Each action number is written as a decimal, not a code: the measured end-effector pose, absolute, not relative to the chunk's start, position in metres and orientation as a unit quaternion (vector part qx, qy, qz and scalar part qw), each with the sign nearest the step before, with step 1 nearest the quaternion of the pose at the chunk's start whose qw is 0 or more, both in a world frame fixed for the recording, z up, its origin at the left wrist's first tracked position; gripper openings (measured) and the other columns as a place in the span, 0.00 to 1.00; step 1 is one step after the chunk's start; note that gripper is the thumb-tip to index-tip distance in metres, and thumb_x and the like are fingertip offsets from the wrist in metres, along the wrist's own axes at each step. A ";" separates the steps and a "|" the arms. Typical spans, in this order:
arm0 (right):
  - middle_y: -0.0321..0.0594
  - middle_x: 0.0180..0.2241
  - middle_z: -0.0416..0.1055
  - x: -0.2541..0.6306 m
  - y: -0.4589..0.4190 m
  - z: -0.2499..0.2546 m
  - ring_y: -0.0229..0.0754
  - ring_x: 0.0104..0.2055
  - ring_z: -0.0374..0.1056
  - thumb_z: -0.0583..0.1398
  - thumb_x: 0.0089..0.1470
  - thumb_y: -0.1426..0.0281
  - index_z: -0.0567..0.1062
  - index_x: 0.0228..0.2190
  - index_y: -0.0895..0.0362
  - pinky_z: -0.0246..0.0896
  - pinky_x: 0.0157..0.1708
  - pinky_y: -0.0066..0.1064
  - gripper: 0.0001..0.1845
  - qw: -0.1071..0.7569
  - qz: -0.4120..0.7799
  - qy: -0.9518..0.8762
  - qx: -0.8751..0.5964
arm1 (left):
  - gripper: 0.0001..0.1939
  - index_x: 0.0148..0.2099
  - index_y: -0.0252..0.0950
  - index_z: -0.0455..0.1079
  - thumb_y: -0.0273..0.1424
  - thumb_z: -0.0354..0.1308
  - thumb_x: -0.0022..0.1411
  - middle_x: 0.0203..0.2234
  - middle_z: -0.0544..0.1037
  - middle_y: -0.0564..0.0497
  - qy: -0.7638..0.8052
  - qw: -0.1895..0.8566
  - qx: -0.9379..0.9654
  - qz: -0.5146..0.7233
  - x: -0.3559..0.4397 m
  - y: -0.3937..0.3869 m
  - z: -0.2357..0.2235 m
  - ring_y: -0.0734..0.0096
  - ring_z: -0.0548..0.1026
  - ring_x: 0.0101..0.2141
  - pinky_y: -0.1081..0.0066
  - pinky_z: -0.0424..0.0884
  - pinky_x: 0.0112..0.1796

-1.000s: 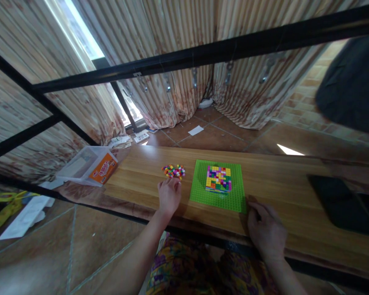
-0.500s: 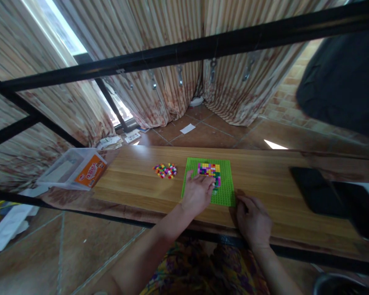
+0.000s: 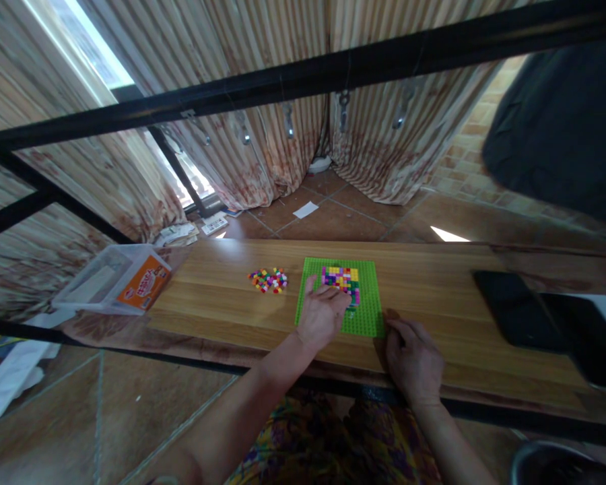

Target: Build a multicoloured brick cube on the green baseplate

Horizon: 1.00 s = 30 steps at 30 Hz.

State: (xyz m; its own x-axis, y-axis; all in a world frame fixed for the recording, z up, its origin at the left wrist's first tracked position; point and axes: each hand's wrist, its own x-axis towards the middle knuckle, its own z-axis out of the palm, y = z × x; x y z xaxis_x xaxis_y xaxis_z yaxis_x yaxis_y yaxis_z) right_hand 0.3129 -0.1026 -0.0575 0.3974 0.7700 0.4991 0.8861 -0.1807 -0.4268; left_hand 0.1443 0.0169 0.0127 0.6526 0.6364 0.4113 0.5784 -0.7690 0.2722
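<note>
A green studded baseplate lies on the wooden board in front of me. A patch of small coloured bricks, yellow, purple, red and green among them, is fixed on it. My left hand reaches over the plate, fingers bent together and their tips down at the lower part of the brick patch. Whatever those fingertips pinch is too small to make out. Beside the plate's near right corner, my right hand rests curled on the board with nothing visible in it. Left of the plate is a loose pile of small bricks.
A clear plastic box with an orange label stands at the board's left end. Two dark flat devices lie toward the right. A black metal bar crosses above the wooden board. Curtains hang behind.
The whole view has shifted slightly. My left hand stays over the lower part of the brick patch, its fingertips pressed in a little closer. My right hand has hardly moved.
</note>
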 end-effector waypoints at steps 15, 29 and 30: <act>0.44 0.38 0.76 0.311 -0.102 -0.055 0.44 0.39 0.70 0.53 0.59 0.70 0.79 0.37 0.58 0.64 0.41 0.34 0.14 0.336 -0.082 -0.538 -0.769 | 0.14 0.36 0.40 0.74 0.27 0.48 0.69 0.32 0.80 0.54 0.303 0.039 0.917 0.255 0.144 0.016 0.008 0.71 0.73 0.37 0.58 0.54 0.59; 0.45 0.39 0.77 0.313 -0.101 -0.059 0.44 0.39 0.70 0.53 0.58 0.70 0.79 0.36 0.58 0.64 0.40 0.33 0.15 0.340 -0.083 -0.541 -0.765 | 0.10 0.43 0.42 0.73 0.29 0.50 0.68 0.39 0.81 0.52 0.347 0.039 0.892 0.286 0.136 0.001 0.012 0.67 0.73 0.43 0.54 0.53 0.59; 0.45 0.39 0.77 0.313 -0.100 -0.059 0.44 0.39 0.70 0.53 0.58 0.70 0.79 0.36 0.59 0.64 0.40 0.33 0.15 0.340 -0.084 -0.540 -0.766 | 0.10 0.45 0.42 0.73 0.29 0.50 0.68 0.40 0.81 0.52 0.363 0.048 0.881 0.300 0.131 -0.002 0.013 0.67 0.73 0.43 0.54 0.53 0.59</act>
